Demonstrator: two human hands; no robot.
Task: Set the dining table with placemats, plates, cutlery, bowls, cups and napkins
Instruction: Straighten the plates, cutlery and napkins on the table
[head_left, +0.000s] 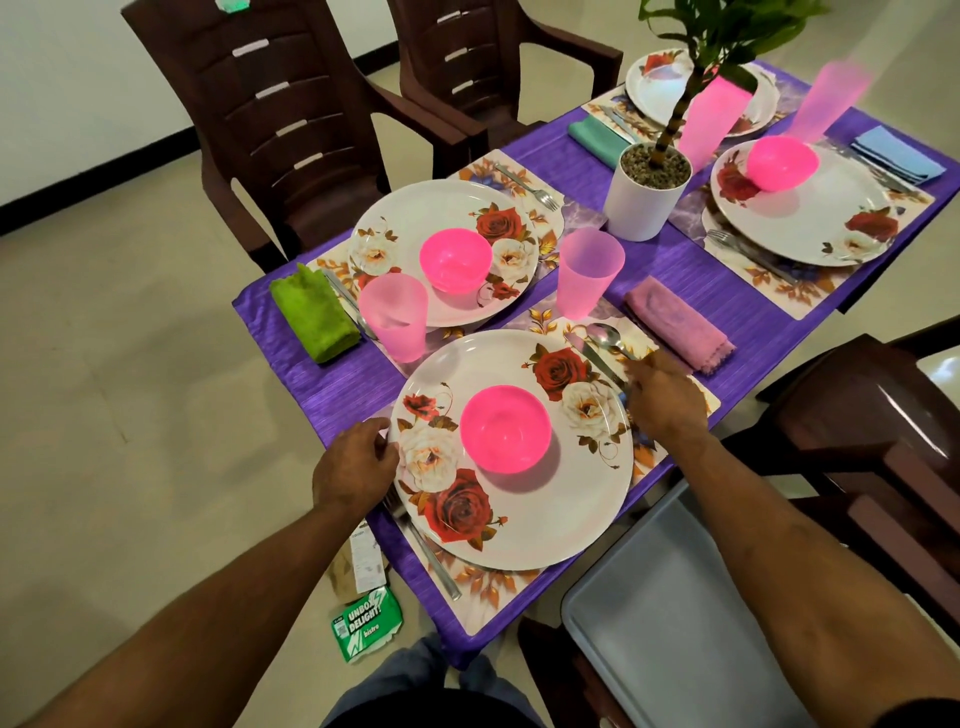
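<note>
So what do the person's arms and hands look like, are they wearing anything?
Both arms are bare from the hands back to the frame's edge: no sleeves show. The left hand and the right hand wear no gloves, and no rings, watch or bracelet can be seen. Low down, blue trousers show between the arms.

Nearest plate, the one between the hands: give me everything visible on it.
The nearest plate is round, white and glossy, printed with red and white roses. It lies flat on a floral placemat and carries a pink bowl at its centre. The left hand touches its left rim; the right hand hovers at its right edge.
</note>
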